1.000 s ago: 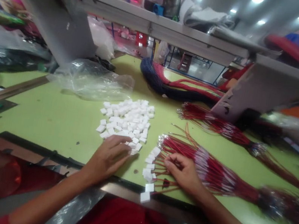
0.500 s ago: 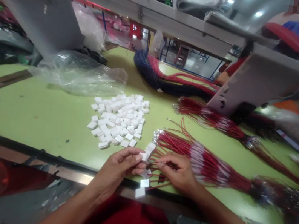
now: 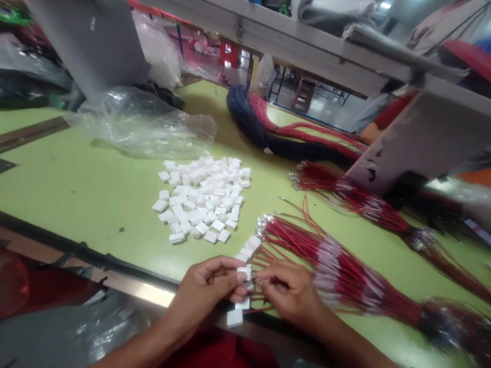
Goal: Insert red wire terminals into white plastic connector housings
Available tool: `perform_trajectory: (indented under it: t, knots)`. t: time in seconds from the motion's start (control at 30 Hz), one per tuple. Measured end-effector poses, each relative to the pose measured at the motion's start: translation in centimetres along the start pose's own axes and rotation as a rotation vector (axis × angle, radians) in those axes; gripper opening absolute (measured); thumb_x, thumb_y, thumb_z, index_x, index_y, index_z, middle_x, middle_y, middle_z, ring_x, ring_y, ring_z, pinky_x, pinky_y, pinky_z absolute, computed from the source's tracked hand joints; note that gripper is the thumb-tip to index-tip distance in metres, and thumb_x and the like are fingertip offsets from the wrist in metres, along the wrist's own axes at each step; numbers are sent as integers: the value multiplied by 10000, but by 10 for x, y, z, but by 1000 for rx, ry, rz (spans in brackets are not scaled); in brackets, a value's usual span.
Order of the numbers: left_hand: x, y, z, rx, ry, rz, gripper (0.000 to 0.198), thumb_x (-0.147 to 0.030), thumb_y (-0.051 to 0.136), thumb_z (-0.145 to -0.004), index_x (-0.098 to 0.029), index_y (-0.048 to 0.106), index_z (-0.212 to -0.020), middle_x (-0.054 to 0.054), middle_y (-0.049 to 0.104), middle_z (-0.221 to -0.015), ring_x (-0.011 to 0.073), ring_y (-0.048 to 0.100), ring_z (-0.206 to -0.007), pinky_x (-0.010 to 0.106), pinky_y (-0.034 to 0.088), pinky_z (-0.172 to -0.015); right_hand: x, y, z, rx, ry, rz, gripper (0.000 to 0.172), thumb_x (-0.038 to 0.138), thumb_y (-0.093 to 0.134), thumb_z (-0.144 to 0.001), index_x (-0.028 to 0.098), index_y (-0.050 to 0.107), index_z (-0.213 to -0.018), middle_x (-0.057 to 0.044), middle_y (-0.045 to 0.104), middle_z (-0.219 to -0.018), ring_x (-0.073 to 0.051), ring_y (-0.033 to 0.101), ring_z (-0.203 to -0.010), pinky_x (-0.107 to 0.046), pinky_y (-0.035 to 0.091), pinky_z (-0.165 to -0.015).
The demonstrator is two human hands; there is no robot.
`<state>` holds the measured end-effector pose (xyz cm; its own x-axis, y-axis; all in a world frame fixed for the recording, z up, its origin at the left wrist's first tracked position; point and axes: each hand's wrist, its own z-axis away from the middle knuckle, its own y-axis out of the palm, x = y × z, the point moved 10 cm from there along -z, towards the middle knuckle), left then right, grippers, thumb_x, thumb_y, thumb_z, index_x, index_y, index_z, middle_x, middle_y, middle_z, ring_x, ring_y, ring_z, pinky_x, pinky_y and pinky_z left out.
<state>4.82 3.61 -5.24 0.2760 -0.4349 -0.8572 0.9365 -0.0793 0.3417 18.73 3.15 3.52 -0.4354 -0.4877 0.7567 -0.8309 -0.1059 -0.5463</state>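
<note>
My left hand (image 3: 214, 282) pinches a small white plastic connector housing (image 3: 244, 270) between thumb and fingers near the table's front edge. Close on its right, my right hand (image 3: 291, 289) has its thumb and forefinger pressed together on the thin end of a red wire, which is partly hidden by the fingers. Several white housings (image 3: 235, 317) on red wires lie in a row beneath and beside my hands. A bundle of red wires (image 3: 302, 237) with bare metal ends is spread just beyond my right hand. Past my left hand sits a loose pile of white housings (image 3: 206, 196).
The green table (image 3: 83, 194) has a dark front edge. A clear plastic bag (image 3: 142, 123) lies at the back left, blue and pink wires (image 3: 260, 123) at the back. A second red wire bundle (image 3: 351, 198) lies right, near a grey upright panel (image 3: 404, 135) under a shelf.
The view has shifted slightly, so the table appears a little farther right. Both hands remain close together, with the housing still in my left fingers.
</note>
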Motion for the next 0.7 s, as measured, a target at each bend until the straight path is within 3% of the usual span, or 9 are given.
perform_trajectory:
  t: [0.17, 0.23, 0.3, 0.37, 0.5, 0.6, 0.7]
  knots:
    - [1, 1, -2, 35, 66, -171, 351, -449, 802, -689, -168, 724, -885, 31, 683, -602, 152, 615, -524, 252, 502, -490, -6, 5, -1, 46, 43, -31, 170, 218, 587, -904, 181, 741, -841, -41, 691, -686, -152, 607, -617, -255, 458, -592]
    - [-19, -11, -6, -19, 233, -368, 308, -455, 737, -764, -189, 717, -919, 27, 670, -647, 153, 590, -544, 270, 489, -517, -7, -1, -4, 20, 53, -61, 178, 255, 591, -924, 186, 744, -862, -61, 713, -786, -172, 640, -722, -282, 496, -681]
    - [-52, -23, -5, -138, 502, -639, 259, -425, 689, -817, -216, 697, -969, 43, 678, -798, 177, 602, -653, 310, 506, -621, -11, -10, -7, -35, 88, -67, 188, 300, 598, -933, 186, 737, -881, -69, 713, -850, -182, 648, -792, -299, 507, -738]
    - [-77, -25, -3, -253, 730, -943, 221, -393, 655, -848, -232, 675, -999, 67, 658, -960, 222, 612, -807, 356, 504, -726, -22, -15, -9, -44, 180, -63, 186, 331, 619, -920, 178, 719, -884, -54, 704, -832, -165, 634, -741, -273, 498, -682]
    - [-86, -17, -18, -312, 850, -1381, 157, -354, 606, -873, -208, 662, -889, 102, 612, -1024, 281, 585, -900, 406, 487, -763, -41, -7, -6, 77, 326, -76, 178, 340, 670, -872, 164, 689, -896, -21, 683, -783, -123, 571, -638, -214, 429, -559]
    - [-87, -12, -23, -312, 880, -1436, 158, -321, 565, -888, -202, 651, -829, 109, 608, -987, 283, 580, -875, 414, 480, -751, -45, -5, -5, 118, 344, -137, 184, 341, 675, -875, 161, 690, -913, -26, 686, -816, -123, 581, -679, -215, 437, -593]
    - [-90, -9, -18, -219, 879, -1234, 154, -325, 553, -893, -206, 651, -887, 97, 630, -958, 258, 597, -840, 388, 481, -722, -43, -8, -5, 111, 317, -191, 173, 325, 663, -891, 157, 706, -889, -33, 693, -832, -139, 615, -746, -239, 468, -674]
